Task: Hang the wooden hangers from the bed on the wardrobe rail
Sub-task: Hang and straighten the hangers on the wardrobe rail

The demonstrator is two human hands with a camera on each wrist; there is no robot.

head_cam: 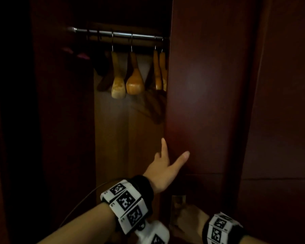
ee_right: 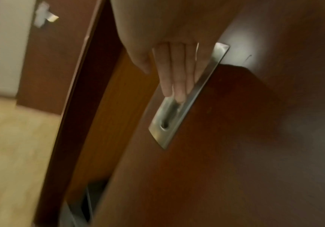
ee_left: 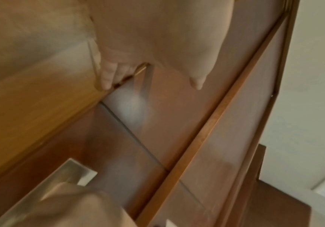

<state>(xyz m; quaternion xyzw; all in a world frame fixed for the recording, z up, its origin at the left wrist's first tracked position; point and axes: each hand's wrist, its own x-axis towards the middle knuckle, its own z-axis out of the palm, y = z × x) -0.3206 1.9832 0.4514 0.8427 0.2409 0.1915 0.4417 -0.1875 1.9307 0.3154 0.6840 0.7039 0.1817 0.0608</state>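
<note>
In the head view, a silver metal wardrobe rail (head_cam: 120,34) runs left to right across the upper middle of the frame, inside the open wardrobe. Four pale wooden hangers (head_cam: 135,74) hang from it by thin wire hooks, their long axes seen nearly end-on, each near end pointing down toward the camera; two sit at the middle of the rail and two close together at its right end, just beside the dark red-brown sliding wardrobe door (head_cam: 209,88). The left hand (head_cam: 163,170), at lower centre, spreads wide with straight fingers and thumb on that door's left edge, holding nothing. The right hand (head_cam: 188,221) is dim at the bottom. The left wrist view shows the left fingers (ee_left: 107,76) straight against the door edge at the upper middle. In the right wrist view, the right fingers (ee_right: 174,76) lie straight inside the brushed-metal recessed door pull (ee_right: 187,98), centre frame, pressing rather than gripping.
</note>
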